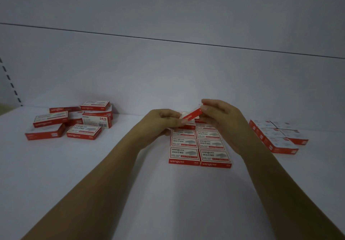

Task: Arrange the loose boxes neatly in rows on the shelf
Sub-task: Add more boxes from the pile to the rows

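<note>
On the white shelf, far left, a loose pile of red-and-white boxes lies jumbled near the back wall. The left hand pinches one end of a single box with curled fingers. The right hand pinches the other end, so each grip is closed on it (the box is tilted, red edge showing). It is held just above two neat rows of boxes. Well to the right sits another tidy block of boxes.
</note>
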`<state>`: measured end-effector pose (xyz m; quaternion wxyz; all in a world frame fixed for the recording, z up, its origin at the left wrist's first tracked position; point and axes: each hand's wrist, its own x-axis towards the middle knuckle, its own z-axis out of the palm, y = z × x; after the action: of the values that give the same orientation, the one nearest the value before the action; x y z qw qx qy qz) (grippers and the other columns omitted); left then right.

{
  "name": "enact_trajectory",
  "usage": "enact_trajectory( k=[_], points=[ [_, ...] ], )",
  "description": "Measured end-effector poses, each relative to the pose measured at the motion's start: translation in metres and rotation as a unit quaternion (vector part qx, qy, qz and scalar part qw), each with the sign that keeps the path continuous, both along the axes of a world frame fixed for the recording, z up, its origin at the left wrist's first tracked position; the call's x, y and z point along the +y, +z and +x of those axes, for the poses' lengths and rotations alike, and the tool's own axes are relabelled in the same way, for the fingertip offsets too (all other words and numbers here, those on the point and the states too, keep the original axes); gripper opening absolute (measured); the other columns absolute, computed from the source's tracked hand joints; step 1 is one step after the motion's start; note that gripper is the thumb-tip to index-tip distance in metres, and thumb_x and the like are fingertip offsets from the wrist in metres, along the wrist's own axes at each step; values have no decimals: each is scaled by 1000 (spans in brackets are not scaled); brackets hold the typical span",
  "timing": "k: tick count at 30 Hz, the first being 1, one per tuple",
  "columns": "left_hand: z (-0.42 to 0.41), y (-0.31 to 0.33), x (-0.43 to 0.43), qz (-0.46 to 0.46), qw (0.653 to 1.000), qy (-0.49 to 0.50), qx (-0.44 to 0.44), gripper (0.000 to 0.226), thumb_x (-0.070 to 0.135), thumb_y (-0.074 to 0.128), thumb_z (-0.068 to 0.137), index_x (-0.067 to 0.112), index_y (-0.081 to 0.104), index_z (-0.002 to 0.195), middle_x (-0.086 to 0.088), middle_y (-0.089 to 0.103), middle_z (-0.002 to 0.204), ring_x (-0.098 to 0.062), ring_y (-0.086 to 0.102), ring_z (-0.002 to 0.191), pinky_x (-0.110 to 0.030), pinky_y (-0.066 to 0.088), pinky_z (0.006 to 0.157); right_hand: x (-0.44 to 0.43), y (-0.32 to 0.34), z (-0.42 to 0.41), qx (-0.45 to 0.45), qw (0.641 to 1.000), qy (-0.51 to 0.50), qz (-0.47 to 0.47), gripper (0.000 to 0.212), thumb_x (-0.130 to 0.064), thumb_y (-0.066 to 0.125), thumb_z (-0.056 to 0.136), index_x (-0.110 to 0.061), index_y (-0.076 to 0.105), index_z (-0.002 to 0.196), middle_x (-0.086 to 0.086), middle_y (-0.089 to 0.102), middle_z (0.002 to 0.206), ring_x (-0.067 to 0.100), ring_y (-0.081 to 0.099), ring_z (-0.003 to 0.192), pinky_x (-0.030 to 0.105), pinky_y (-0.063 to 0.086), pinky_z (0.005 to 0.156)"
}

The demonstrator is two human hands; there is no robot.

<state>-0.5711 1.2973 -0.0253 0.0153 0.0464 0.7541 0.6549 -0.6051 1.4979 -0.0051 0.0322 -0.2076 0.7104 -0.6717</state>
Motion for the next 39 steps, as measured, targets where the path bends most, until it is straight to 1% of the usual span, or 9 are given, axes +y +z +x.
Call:
enact_trajectory(
  k=[4, 7, 11, 18, 21, 25, 28, 34, 39],
  points=[
    [0, -2, 6, 24, 999, -18, 14, 39, 13, 75, 72, 7, 64, 109, -12, 72, 98, -26, 70, 89, -32, 57, 74, -7, 4, 13, 92, 992, -13, 83, 34, -30, 69, 80, -37, 60, 112, -9, 67, 103, 10, 69, 85, 23, 57, 67],
    [0, -6, 9, 35, 999, -20, 35, 32, -2, 69, 76, 5, 65, 107, -15, 72, 98, -26, 70, 91, -32, 57, 79, -16, 6, 21, 201, 969, -39, 135, 38, -25, 72, 78, -30, 59, 114, -9, 56, 116, 3, 62, 90, 17, 55, 77],
    [1, -7, 12, 9, 999, -22, 44, 26, 0, 67, 78, 15, 68, 99, -8, 73, 96, -23, 71, 87, -26, 56, 71, -22, 4, 30, 281, 942, -45, 177, 44, -21, 73, 78, -17, 59, 120, -3, 54, 120, 9, 61, 92, 24, 53, 87],
    [-1, -3, 9, 14, 997, 53, 52, 37, 5, 75, 73, 11, 64, 108, -5, 72, 97, -24, 70, 86, -29, 56, 72, -14, 2, 18, 233, 957, -75, 157, 36, -15, 68, 82, -21, 58, 117, -10, 54, 110, -2, 60, 88, 7, 51, 71],
    [1, 2, 8, -31, 989, 121, 84, 41, 9, 78, 71, 17, 64, 109, 0, 71, 95, -16, 69, 80, -16, 52, 62, -10, -4, 9, 201, 954, -89, 203, 41, -19, 68, 82, -25, 53, 120, -12, 57, 109, -8, 56, 81, -1, 43, 57],
    [6, 10, 16, -107, 970, 151, 156, 41, 11, 76, 74, 23, 61, 109, 6, 65, 92, -11, 63, 73, -17, 57, 65, -10, -11, 2, 193, 947, -92, 241, 42, -20, 68, 82, -25, 52, 121, -8, 55, 117, -5, 54, 80, -2, 41, 52],
    [10, 14, 23, -152, 956, 134, 211, 38, 17, 78, 72, 32, 58, 100, 10, 63, 84, -4, 58, 67, -15, 55, 63, -12, -15, 0, 189, 947, -92, 244, 38, -18, 65, 85, -23, 51, 120, -8, 54, 115, -1, 57, 87, 0, 42, 55],
    [14, 15, 31, -187, 940, 122, 257, 43, 17, 80, 70, 43, 50, 87, 13, 59, 76, 5, 55, 63, -6, 48, 58, -17, -20, 3, 217, 946, -86, 226, 44, -12, 60, 88, -19, 43, 128, -1, 51, 128, 11, 58, 104, 18, 49, 82],
    [14, 13, 30, -251, 903, 183, 296, 37, 21, 73, 78, 40, 43, 91, 22, 53, 83, 1, 54, 72, 1, 41, 63, -18, -14, 7, 320, 909, -184, 194, 31, -8, 59, 87, -14, 48, 115, 1, 50, 119, 5, 53, 94, 4, 42, 77]
  ],
)
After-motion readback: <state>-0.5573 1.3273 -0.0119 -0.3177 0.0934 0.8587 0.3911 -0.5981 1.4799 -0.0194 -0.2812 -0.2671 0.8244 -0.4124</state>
